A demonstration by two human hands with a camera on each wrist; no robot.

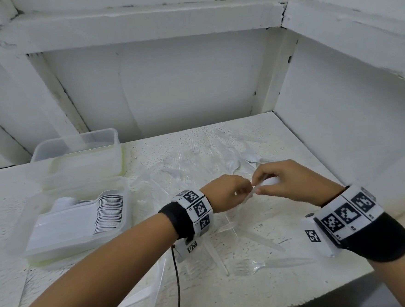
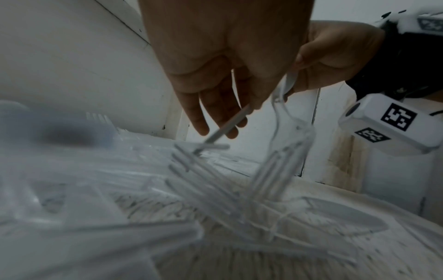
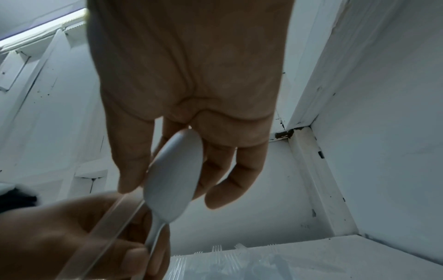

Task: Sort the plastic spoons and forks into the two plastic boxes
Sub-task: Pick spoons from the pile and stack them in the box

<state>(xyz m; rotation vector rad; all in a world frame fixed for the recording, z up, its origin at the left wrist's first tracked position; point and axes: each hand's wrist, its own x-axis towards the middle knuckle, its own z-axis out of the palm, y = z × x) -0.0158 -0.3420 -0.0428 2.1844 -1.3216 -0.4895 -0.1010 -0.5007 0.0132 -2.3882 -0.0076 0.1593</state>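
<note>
Near edge of the desk (image 1: 302, 287): clear forks (image 1: 249, 267) lie scattered. Above mid-desk, the left hand (image 1: 228, 193) and right hand (image 1: 292, 183) meet, fingers curled; the right pinches a white spoon (image 3: 173, 174), whose handle the left also grips alongside a clear fork (image 2: 285, 151) hanging tines-down. At the left edge, the near box (image 1: 81, 224) holds stacked white spoons (image 1: 107, 214). Behind it stands the far box (image 1: 82, 157); contents indistinct. More cutlery (image 1: 220, 152) lies toward the far edge.
</note>
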